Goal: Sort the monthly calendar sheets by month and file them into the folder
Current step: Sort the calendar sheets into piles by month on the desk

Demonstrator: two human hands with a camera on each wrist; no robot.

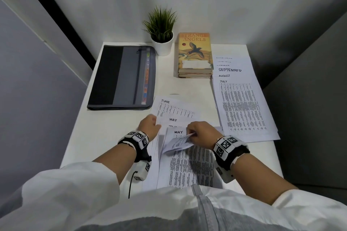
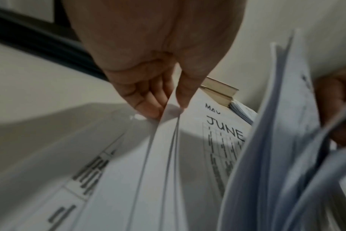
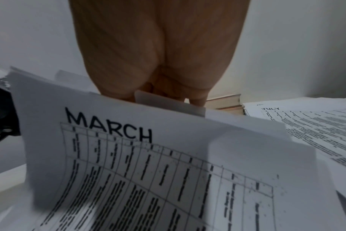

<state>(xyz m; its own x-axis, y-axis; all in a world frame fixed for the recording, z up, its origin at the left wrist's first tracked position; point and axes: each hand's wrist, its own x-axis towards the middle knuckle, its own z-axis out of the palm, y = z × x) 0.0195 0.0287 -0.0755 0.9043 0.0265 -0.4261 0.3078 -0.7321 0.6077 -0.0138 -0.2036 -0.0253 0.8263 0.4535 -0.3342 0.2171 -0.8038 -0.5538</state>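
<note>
Loose calendar sheets lie at the table's front: a JUNE sheet, MAY sheets and a stack under my hands. My left hand pinches the left edge of several sheets between thumb and fingers, lifting them. My right hand grips the top edge of a curled bundle, whose front page reads MARCH. A sorted pile on the right shows JULY, AUGUST and SEPTEMBER headings. The grey and black zip folder lies closed at the left rear.
A potted plant stands at the back beside two stacked books. Walls close in on both sides. The white table shows bare surface at its front left.
</note>
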